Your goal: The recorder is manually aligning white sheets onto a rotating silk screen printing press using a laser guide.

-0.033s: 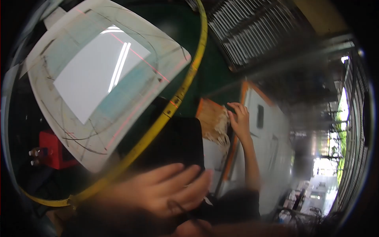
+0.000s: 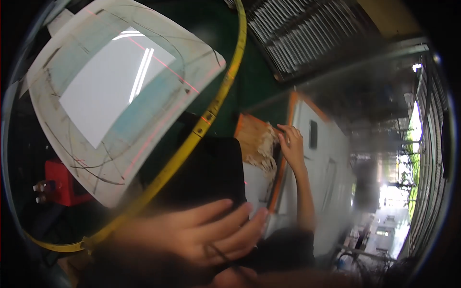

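My left hand (image 2: 211, 230) is large and close in the lower middle, slightly blurred. Its fingers are stretched and apart, with nothing seen in them. A thin dark cord (image 2: 221, 253) crosses in front of it; whether the hand touches it I cannot tell. Farther right, my right hand (image 2: 292, 144) is raised with loosely bent fingers and a gap between thumb and forefinger. It is nearest to a crumpled pale cloth (image 2: 267, 152) lying in an orange-edged tray (image 2: 249, 132). Contact with the cloth is not clear.
A white-framed board (image 2: 48, 113) at upper left bears a glossy white sheet (image 2: 103, 89) crossed by red light lines. In front curves a yellow band (image 2: 177, 156). A red box (image 2: 65, 185) stands lower left, a slatted metal rack (image 2: 307, 33) at the top, a pale cabinet (image 2: 319, 158) at right.
The scene shifts slightly left and up in the picture. My left hand's fingertips are a little farther right. My right hand keeps nearly the same pose beside the cloth.
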Demonstrator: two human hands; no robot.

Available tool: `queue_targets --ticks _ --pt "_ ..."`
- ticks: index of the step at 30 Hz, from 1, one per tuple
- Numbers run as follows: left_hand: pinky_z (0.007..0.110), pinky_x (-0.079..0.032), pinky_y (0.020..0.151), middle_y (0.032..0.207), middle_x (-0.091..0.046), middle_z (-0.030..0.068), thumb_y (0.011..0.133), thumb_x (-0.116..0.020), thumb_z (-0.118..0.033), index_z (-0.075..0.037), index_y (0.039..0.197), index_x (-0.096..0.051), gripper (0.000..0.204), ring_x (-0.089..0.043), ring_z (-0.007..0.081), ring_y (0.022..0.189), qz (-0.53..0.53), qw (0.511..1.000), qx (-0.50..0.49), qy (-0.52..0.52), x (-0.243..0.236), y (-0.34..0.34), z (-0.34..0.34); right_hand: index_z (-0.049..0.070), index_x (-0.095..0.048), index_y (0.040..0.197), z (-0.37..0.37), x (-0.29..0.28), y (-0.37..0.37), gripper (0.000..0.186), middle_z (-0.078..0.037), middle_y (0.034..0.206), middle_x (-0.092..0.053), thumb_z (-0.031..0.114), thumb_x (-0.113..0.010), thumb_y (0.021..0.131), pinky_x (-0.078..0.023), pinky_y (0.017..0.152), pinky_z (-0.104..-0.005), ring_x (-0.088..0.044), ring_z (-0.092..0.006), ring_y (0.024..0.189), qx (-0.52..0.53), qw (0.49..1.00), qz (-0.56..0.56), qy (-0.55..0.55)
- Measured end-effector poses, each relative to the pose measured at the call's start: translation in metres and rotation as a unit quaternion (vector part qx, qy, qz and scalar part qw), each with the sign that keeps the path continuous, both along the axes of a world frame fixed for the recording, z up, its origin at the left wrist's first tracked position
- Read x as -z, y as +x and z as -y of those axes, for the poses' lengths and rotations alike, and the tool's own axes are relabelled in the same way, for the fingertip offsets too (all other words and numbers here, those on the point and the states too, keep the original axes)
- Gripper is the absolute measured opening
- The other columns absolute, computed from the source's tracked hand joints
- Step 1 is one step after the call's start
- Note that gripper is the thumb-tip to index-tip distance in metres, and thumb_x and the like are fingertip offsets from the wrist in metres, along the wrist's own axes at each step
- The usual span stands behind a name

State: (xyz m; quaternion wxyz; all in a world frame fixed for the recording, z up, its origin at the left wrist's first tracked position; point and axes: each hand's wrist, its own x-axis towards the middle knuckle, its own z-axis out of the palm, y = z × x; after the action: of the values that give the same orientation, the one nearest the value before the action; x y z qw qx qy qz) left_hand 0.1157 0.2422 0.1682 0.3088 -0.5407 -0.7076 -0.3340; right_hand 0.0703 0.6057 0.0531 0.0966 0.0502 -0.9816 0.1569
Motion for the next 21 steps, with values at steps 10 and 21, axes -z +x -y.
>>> queue_targets --ticks 10,21 --pt "0.034 -0.048 0.091 0.133 -0.049 0.0164 0.091 -0.06 -0.02 0.004 0.14 -0.029 0.063 -0.056 0.034 0.109 -0.02 0.977 0.031 0.211 -0.001 0.048 -0.043 0.004 -0.051 0.124 -0.079 0.033 0.101 0.051 -0.017 0.12 -0.056 0.026 -0.067 0.081 -0.043 0.094 -0.0424 -0.053 -0.0361 0.111 0.07 0.995 0.048 0.044" --pt "0.02 -0.035 0.065 0.083 -0.067 -0.0114 0.075 -0.071 -0.022 -0.021 0.072 -0.063 0.009 -0.056 0.0007 0.074 -0.059 0.955 -0.075 0.28 0.068 0.096 0.009 0.006 -0.054 0.12 -0.083 0.034 0.104 0.047 -0.011 0.118 -0.058 0.019 -0.07 0.078 -0.045 0.089 -0.0403 -0.055 -0.0296 0.11 0.082 0.994 0.065 0.038"
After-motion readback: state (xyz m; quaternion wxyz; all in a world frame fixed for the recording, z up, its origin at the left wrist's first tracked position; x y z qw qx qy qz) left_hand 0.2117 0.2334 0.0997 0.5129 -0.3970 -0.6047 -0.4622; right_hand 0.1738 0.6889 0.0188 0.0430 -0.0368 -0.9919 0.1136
